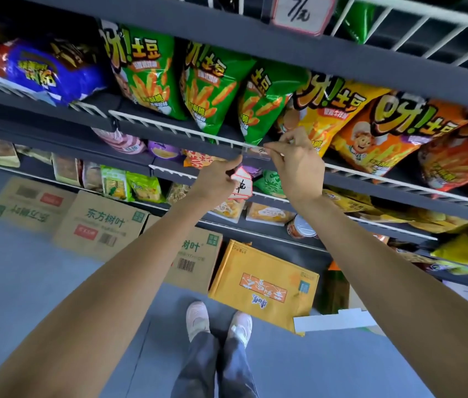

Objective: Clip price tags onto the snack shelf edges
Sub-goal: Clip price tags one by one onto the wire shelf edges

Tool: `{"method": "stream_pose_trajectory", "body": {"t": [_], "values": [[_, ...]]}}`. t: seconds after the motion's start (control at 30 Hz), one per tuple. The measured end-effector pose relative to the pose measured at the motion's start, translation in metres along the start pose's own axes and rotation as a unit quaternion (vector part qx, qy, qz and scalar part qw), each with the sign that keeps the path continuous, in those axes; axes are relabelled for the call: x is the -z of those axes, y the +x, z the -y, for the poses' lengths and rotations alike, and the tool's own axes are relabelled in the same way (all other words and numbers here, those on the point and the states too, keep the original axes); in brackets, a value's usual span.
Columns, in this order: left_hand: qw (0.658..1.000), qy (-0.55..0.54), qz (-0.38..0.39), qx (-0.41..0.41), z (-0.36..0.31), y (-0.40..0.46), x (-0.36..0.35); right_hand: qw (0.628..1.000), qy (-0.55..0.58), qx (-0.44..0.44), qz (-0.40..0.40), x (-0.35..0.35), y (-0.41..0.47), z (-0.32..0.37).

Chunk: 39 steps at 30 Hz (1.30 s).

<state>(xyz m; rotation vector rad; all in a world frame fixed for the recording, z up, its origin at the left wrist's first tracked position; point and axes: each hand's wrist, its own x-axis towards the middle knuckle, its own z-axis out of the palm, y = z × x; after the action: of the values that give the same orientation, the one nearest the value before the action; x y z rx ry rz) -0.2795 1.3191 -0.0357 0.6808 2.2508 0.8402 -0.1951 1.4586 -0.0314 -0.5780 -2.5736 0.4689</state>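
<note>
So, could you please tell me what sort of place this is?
Most likely a small shop's snack aisle: snack bags fill the wire-edged shelves, a handwritten price tag hangs above, and stock cartons sit on the floor.

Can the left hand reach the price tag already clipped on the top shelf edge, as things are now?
Probably not easily. The left hand holds spare tags at the middle shelf rail, and the clipped price tag hangs well above it. Nothing blocks the way.

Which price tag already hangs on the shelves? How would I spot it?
Look at the dark top shelf edge above the green snack bags. The hanging price tag is a white card with a red border and handwritten black "7", unlike the spare tags in the left hand.
</note>
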Motion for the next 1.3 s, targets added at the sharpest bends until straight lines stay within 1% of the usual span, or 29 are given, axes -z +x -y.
{"method": "stream_pose_trajectory", "body": {"t": [0.17, 0.4, 0.53, 0.73, 0.93, 1.03, 1.13, 1.3], "values": [[1.000, 0.005, 0.003, -0.008, 0.003, 0.003, 0.001, 0.999, -0.038, 0.022, 0.004, -0.015, -0.001, -0.005], [1.000, -0.017, 0.009, -0.004, 0.010, 0.006, -0.001, 0.999, -0.029, 0.028, -0.029, -0.028, -0.003, -0.008], [1.000, -0.022, 0.008, -0.007, 0.011, 0.006, -0.001, 0.996, -0.061, 0.041, -0.048, -0.033, -0.006, -0.010], [1.000, -0.025, 0.008, -0.008, 0.010, 0.008, 0.001, 0.987, -0.129, 0.074, -0.053, -0.038, -0.007, -0.008], [1.000, -0.019, 0.014, -0.005, 0.010, 0.010, 0.003, 0.974, -0.203, 0.097, -0.022, -0.035, -0.010, -0.007], [1.000, -0.018, 0.017, -0.004, 0.009, 0.009, 0.003, 0.968, -0.217, 0.121, -0.014, -0.030, -0.008, -0.006], [1.000, -0.020, 0.015, -0.003, 0.009, 0.009, 0.004, 0.964, -0.235, 0.123, -0.018, -0.026, -0.005, -0.004], [1.000, -0.011, 0.013, -0.014, 0.007, 0.007, 0.006, 0.964, -0.229, 0.134, -0.010, -0.028, -0.006, -0.007]]}}
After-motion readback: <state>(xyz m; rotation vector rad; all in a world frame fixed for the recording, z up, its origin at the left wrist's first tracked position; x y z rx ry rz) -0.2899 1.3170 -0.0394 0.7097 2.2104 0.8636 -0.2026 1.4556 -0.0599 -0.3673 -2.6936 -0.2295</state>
